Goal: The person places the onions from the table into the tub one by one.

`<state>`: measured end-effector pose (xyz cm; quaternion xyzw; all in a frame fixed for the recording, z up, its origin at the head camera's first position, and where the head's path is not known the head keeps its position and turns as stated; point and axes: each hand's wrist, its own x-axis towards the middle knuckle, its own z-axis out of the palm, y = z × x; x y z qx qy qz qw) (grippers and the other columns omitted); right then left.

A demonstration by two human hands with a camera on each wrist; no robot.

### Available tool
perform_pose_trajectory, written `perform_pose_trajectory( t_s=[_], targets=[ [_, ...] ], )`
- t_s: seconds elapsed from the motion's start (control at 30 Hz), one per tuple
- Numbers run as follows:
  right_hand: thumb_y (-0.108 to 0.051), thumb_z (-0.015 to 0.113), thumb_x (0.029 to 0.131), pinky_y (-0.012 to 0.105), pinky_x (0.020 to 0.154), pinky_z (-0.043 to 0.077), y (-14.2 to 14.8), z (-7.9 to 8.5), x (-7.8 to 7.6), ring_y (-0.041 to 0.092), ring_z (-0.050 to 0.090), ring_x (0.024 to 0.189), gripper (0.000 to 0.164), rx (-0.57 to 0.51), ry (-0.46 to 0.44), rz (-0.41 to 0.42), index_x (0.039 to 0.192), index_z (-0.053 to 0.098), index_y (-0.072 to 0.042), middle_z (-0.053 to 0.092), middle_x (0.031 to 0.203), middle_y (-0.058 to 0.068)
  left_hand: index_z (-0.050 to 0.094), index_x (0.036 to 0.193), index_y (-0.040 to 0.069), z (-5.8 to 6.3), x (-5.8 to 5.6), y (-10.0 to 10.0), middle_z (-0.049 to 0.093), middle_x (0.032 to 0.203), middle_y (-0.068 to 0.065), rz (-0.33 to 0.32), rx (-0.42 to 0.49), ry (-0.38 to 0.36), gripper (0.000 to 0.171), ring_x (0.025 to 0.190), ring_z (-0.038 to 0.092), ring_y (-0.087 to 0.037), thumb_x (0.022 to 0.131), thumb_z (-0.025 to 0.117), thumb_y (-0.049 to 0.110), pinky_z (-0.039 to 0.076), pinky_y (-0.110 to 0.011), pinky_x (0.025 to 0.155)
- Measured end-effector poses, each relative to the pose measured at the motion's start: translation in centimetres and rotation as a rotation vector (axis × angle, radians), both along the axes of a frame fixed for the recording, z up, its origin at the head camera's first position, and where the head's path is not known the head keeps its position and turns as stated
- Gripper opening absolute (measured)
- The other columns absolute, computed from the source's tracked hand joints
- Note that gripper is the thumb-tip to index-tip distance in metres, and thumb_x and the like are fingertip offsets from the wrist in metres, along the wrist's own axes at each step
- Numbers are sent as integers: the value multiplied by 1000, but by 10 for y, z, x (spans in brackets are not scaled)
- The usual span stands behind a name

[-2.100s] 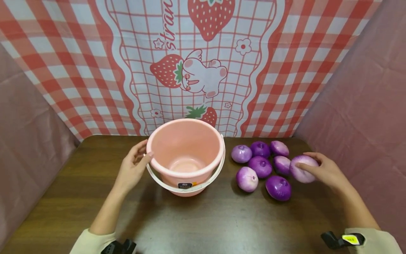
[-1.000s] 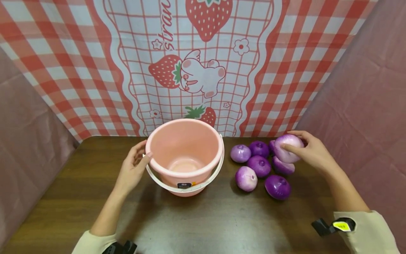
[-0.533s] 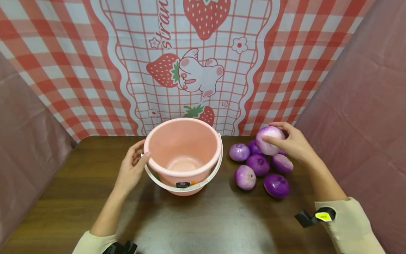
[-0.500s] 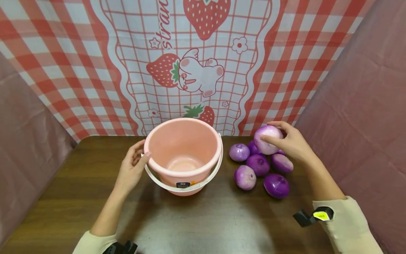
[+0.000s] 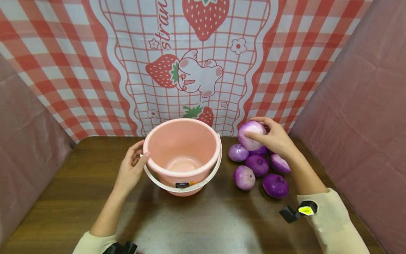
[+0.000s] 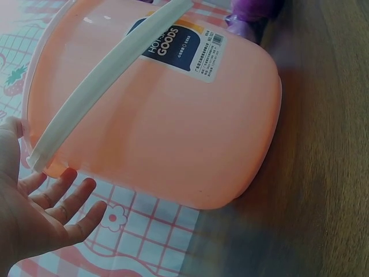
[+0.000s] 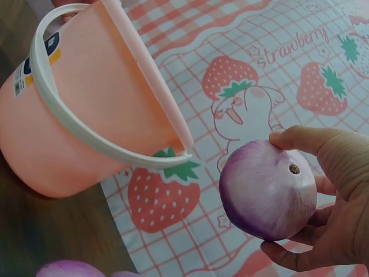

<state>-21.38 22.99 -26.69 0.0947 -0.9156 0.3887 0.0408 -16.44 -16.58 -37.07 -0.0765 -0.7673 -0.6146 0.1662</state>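
Both arms (image 5: 109, 211) stretched far; the left hand (image 5: 130, 169) pinched, fingers (image 6: 86, 224) fanned, and the right hand (image 5: 274, 138) gripped, thumb (image 7: 305, 138) opposed.

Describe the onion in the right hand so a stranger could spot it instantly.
Start at the pink bucket on the brown table. In the head view, right of it lies a cluster of purple onions, with the right hand over its back edge. The onion it grips is pale, shading to purple, and, unlike its neighbours, is held up off the table.

Free air between held onion (image 7: 264, 193) and pink bucket (image 5: 165, 177), with rim (image 5: 182, 174) and white handle (image 5: 182, 189) in the way
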Motion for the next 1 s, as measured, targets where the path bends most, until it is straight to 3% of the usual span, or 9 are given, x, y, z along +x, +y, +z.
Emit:
perform_pose_trajectory(
  t_s=[0.23, 0.47, 0.77, 1.0],
  targets=[
    [-44, 70, 81, 29, 77, 48, -13, 2, -3, 23, 57, 99, 60, -8, 21, 18, 131, 51, -16, 57, 123, 9, 40, 137, 0, 1, 0, 1, 57, 114, -29, 3, 4, 8, 45, 90, 54, 8, 94, 51, 6, 44, -9, 77],
    [-45, 72, 78, 36, 83, 47, -22, 4, -5, 23, 56, 101, 62, -11, 18, 21, 130, 50, -19, 57, 125, 7, 41, 136, 1, 1, 0, 2, 60, 106, -21, 19, 3, 2, 44, 86, 56, 5, 94, 52, 6, 45, -11, 76],
    [-45, 72, 78, 35, 83, 49, -31, 6, -7, 24, 56, 103, 63, -25, 9, 41, 131, 50, -18, 56, 125, 7, 40, 137, 0, 0, 0, 2, 58, 111, -30, 14, 5, 4, 45, 87, 54, 7, 94, 51, 6, 44, -10, 78],
    [-46, 70, 80, 34, 81, 50, -39, 9, -10, 25, 57, 102, 63, -15, 15, 70, 132, 49, -18, 57, 124, 10, 41, 137, 1, 0, 0, 3, 58, 108, -28, 17, 11, 5, 44, 86, 55, 5, 94, 51, 6, 44, -11, 77]
  ],
)
